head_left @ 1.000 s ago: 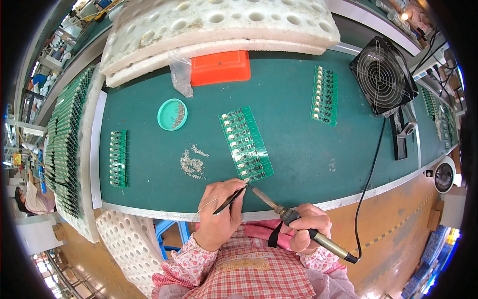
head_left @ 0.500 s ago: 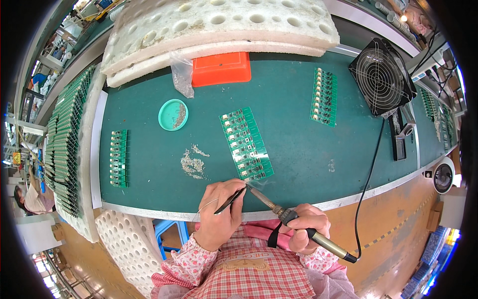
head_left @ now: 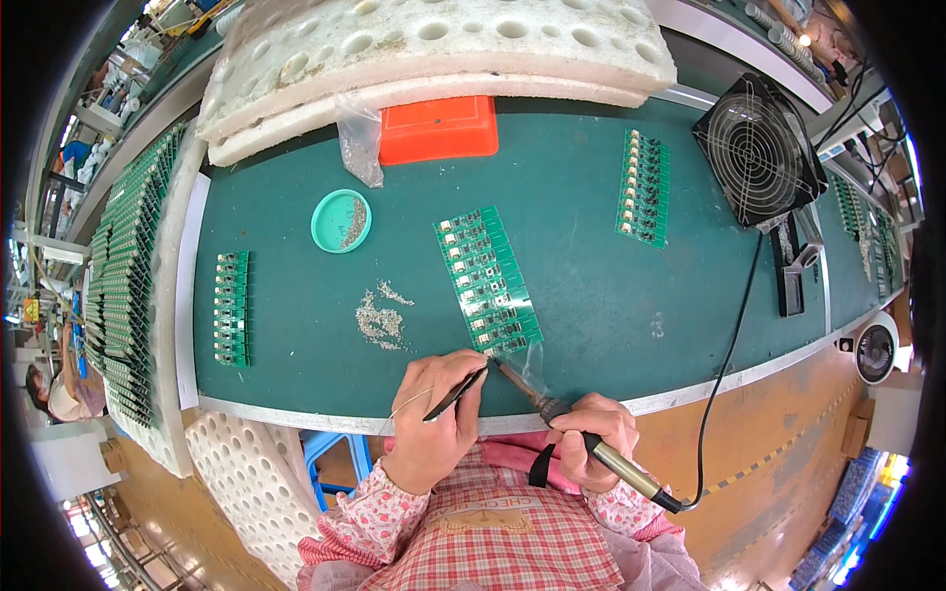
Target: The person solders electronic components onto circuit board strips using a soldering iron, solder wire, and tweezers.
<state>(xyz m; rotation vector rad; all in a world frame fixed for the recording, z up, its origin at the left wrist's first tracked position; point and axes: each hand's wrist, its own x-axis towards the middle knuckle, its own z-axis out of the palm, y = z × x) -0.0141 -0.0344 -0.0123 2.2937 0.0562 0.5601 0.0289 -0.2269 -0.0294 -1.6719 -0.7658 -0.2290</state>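
My left hand [head_left: 435,414] is closed on black tweezers [head_left: 454,397], held near the bottom edge of a green circuit board panel [head_left: 490,281]. A thin solder wire [head_left: 408,403] also runs out from between its fingers. In my right hand [head_left: 598,433] is a soldering iron [head_left: 625,468], gripped like a pen. Its tip reaches the panel's lowest end, close to the fingertips of my left hand, and a wisp of smoke rises beside it. The panel lies tilted on the green mat, with rows of white and black components. What the tweezers pinch is hidden.
Small metal parts [head_left: 378,320] lie heaped left of the panel, below a round turquoise dish [head_left: 341,222]. Further panels lie left [head_left: 233,310] and right [head_left: 643,187]. A red bin [head_left: 439,130], foam blocks [head_left: 434,59] and a black fan [head_left: 759,150] stand behind. The iron's cord [head_left: 730,355] hangs right.
My right hand has shifted slightly left and up, with the iron tilting a little. More smoke shows by the tip. My left hand stays nearly in place.
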